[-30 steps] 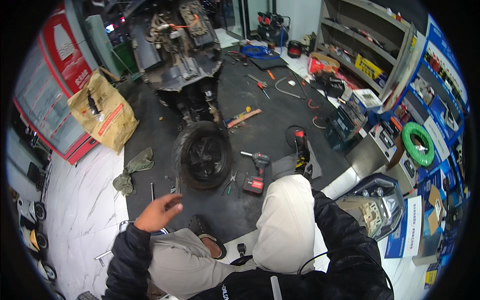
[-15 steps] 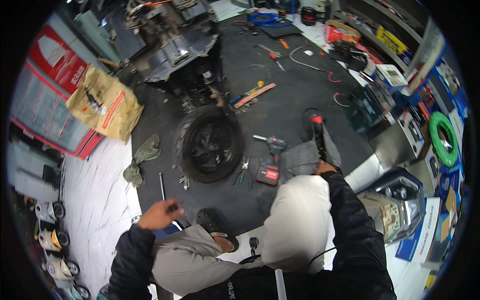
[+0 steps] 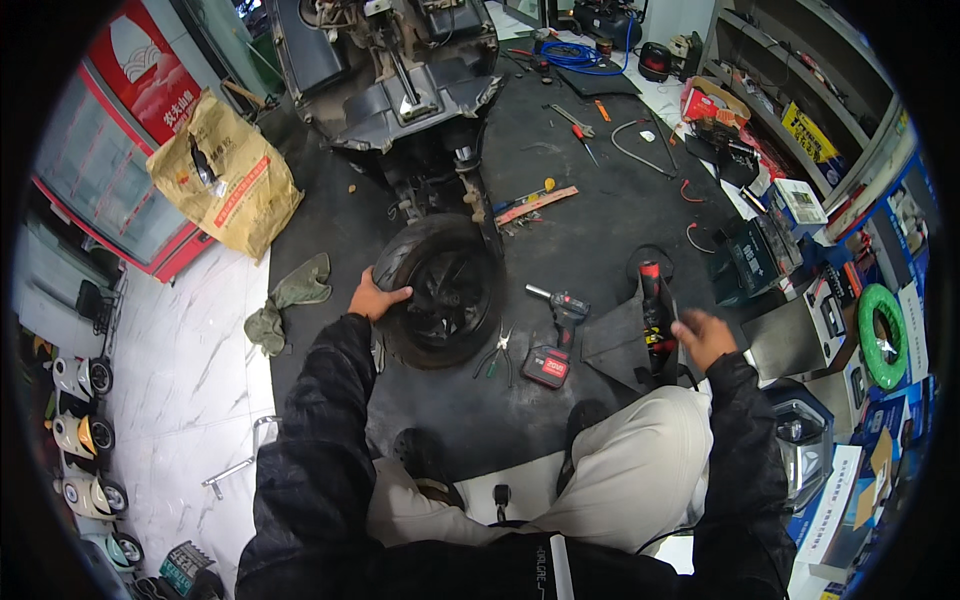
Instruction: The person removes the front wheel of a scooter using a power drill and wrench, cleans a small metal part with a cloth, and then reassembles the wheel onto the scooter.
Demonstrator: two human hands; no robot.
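Note:
My left hand point(image 3: 376, 298) grips the left side of a black wheel point(image 3: 448, 290), thumb across the tyre's sidewall and fingers round the tread, partly hidden. The wheel stands tilted under the front of a partly stripped scooter point(image 3: 410, 95). My right hand point(image 3: 707, 338) is beside a grey tool pouch point(image 3: 612, 338), fingers apart at its right edge; I see nothing held in it. Red and black tool handles point(image 3: 651, 282) stick out of the pouch. Between wheel and pouch lie a red-and-black cordless impact wrench point(image 3: 557, 335) and pliers point(image 3: 499, 354) with spread handles.
A dark mat point(image 3: 590, 220) carries a flat reddish strip point(image 3: 537, 204), a screwdriver point(image 3: 583, 143) and a coiled blue hose point(image 3: 582, 58). At left are a rag point(image 3: 290, 300), a yellow sack point(image 3: 228, 185) and a red cabinet point(image 3: 135, 70). Boxes and a green ring point(image 3: 882, 335) line the right.
My left hand has moved up and forward from near my knee onto the wheel. My right hand has shifted right, out from the pouch's near end to its edge. My legs have moved too.

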